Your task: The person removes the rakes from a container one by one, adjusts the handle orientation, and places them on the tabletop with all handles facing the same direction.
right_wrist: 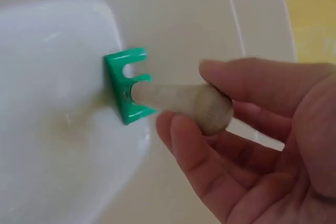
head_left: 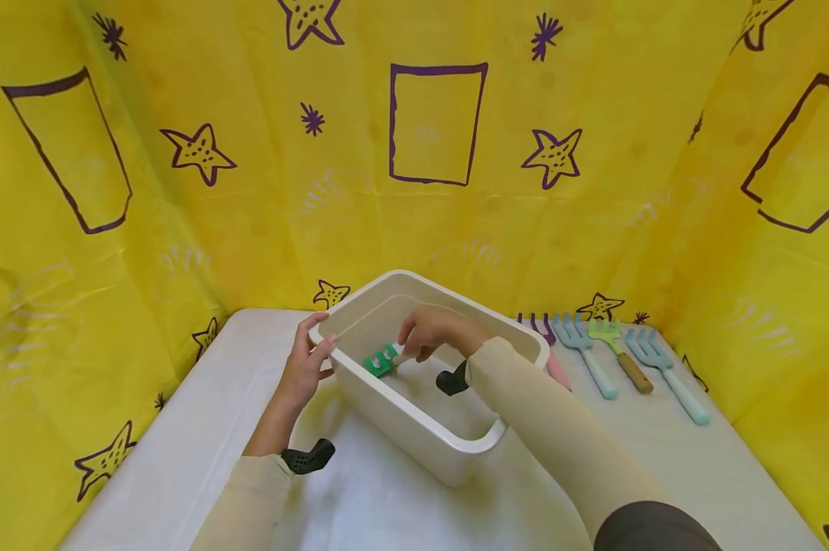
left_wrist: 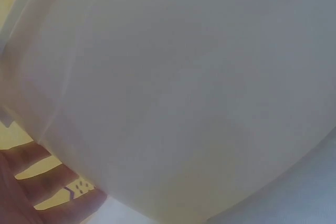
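A white plastic tub [head_left: 400, 451] sits turned at an angle on the white table. My left hand [head_left: 304, 367] grips its left corner, the thumb over the near rim and the fingers along the outer end wall; three fingers [left_wrist: 47, 182] show beside that wall in the left wrist view. Inside the tub lies a small hand rake [right_wrist: 126, 90] with a green toothed head and a pale wooden handle [right_wrist: 178, 100]. My right hand [head_left: 435, 333] reaches into the tub and holds the handle's end between thumb and fingers. The green head rests against the tub's inside.
Right of the tub, several garden hand forks lie in a row: one with purple tines and a pink handle [head_left: 557, 371], a light blue fork [head_left: 589, 360], a green fork with wooden handle [head_left: 621, 353] and another blue fork [head_left: 669, 375]. A yellow patterned cloth [head_left: 428, 222] surrounds the table.
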